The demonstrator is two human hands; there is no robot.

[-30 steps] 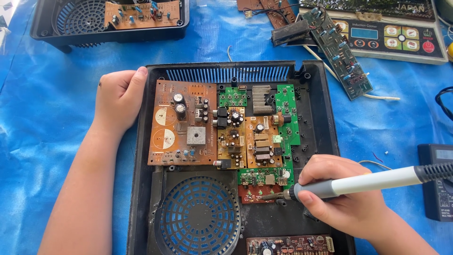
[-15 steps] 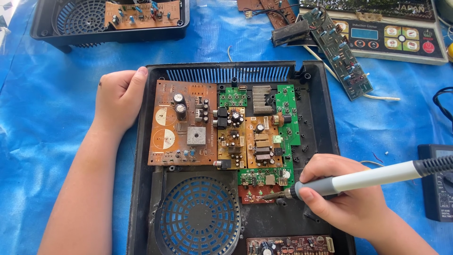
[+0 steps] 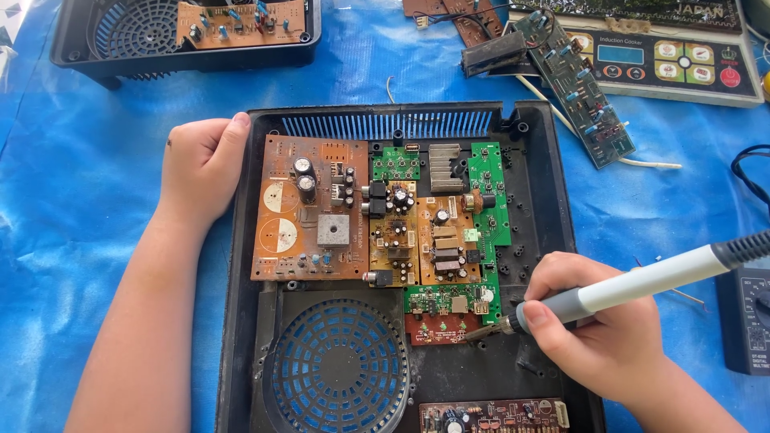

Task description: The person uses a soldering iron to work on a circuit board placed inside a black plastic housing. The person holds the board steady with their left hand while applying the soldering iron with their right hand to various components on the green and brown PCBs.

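A black plastic appliance base (image 3: pixel 553 208) lies open on a blue tarp, with a round fan grille (image 3: pixel 337 373) at its lower left. Inside sit several circuit boards: a large brown board (image 3: pixel 309 212), smaller brown boards (image 3: pixel 445 240), a green board (image 3: pixel 489 192) and a small red board (image 3: pixel 437 327). My left hand (image 3: pixel 200 164) grips the base's upper left edge. My right hand (image 3: pixel 593 329) holds a grey and white soldering iron (image 3: pixel 634 285) like a pen, its tip touching the right end of the red board.
A second black base (image 3: pixel 184 48) with a brown board stands at the top left. A control panel (image 3: pixel 666 56) and loose boards (image 3: pixel 581 88) lie at the top right. A dark multimeter (image 3: pixel 746 321) sits at the right edge, by a black cable.
The iron's tip has crept slightly along the red board's lower right edge. My left hand has stayed put on the case.
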